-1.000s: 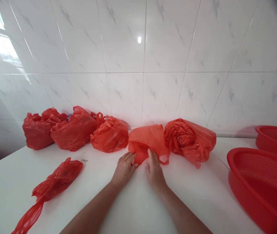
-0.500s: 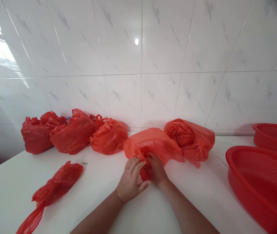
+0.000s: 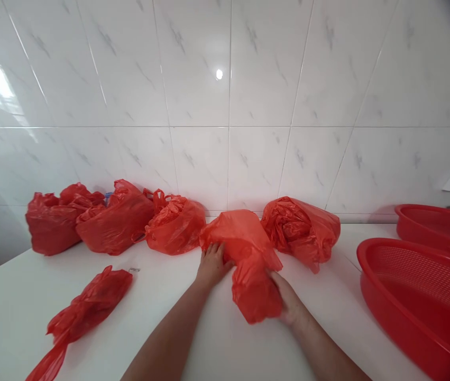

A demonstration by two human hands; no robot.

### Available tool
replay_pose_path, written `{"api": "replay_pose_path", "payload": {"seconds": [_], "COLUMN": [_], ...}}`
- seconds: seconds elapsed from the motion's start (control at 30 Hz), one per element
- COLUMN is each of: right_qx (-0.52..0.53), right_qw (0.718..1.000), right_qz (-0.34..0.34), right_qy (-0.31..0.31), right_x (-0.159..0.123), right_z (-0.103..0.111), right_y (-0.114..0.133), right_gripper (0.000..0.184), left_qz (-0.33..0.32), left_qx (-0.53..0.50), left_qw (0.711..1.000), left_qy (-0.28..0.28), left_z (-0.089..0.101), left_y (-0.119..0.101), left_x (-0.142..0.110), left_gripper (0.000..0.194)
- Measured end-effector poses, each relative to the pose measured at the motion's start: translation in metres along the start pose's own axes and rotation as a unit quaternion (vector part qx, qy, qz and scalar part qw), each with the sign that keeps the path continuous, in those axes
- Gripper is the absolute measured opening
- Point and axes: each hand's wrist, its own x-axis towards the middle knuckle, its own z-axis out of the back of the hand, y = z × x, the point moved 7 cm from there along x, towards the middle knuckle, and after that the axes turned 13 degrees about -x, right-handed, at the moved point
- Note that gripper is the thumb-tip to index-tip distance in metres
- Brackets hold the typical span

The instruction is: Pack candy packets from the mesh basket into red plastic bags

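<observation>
A red bag (image 3: 235, 230) is lying mid-surface (image 3: 225, 349). The left hand (image 3: 211, 269) is touching it, thumb spread from its fingers. The right hand (image 3: 287, 300) is touching the front lump; I can't tell its grip. Hard tugging could be ripping the thin plastic.

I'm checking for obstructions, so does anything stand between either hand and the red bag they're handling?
Nothing visible does. The left hand touches the red bag on its left; the right hand meets its right side. A bulky bag sits beyond, blocking neither.
</observation>
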Motion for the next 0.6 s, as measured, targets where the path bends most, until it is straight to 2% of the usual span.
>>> {"api": "replay_pose_path", "payload": {"seconds": [0.07,0.13,0.27,0.37,0.43,0.5,0.6], "right_qx": [0.014,-0.003,-0.13,-0.256,-0.339,-0.414,-0.515], "right_qw": [0.997,0.996,0.991,0.96,0.919,0.868,0.784], "right_qz": [-0.049,-0.052,0.019,0.099,0.171,0.24,0.313], "right_qy": [0.051,0.068,0.013,-0.063,-0.109,-0.129,-0.147], "right_x": [-0.019,-0.035,-0.049,-0.051,-0.055,-0.06,-0.066], "right_z": [-0.007,-0.007,0.009,0.02,0.021,0.014,0.001], "right_y": [-0.005,-0.004,0.012,0.033,0.048,0.055,0.046], "right_gripper": [0.028,0.031,0.015,0.012,0.021,0.035,0.056], "left_qz": [0.005,0.001,-0.052,-0.127,-0.138,-0.113,-0.076], "left_qx": [0.002,0.005,0.002,-0.067,-0.163,-0.277,-0.415], "left_qw": [0.999,0.997,0.988,0.973,0.968,0.954,0.901], "left_qy": [-0.033,-0.073,-0.145,-0.179,-0.129,-0.032,0.095], "left_z": [0.003,0.011,0.029,0.04,0.038,0.027,0.012], "left_y": [0.002,0.001,-0.016,-0.036,-0.045,-0.051,-0.062], "left_x": [0.01,0.014,0.002,-0.024,-0.04,-0.053,-0.068], "left_gripper": [0.064,0.059,0.037,0.025,0.025,0.032,0.047]}}
